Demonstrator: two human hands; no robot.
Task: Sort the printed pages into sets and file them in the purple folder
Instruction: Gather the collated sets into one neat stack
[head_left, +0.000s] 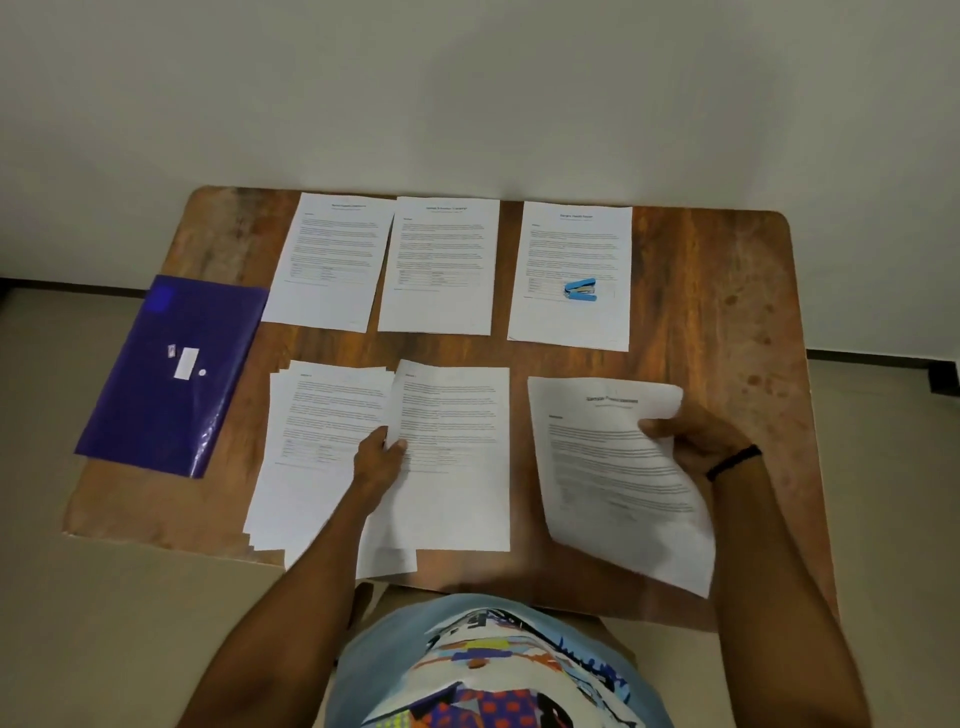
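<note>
Two pages (623, 467) gripped: left hand (378, 460), right hand (691, 441)

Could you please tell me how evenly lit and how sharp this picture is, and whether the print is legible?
Head view: soft, even light with faint shadows; the table edges show little bending; glare streaks the folder near its front corner; body text on the pages is too blurred to read, even on the sheet in the right hand.
</note>
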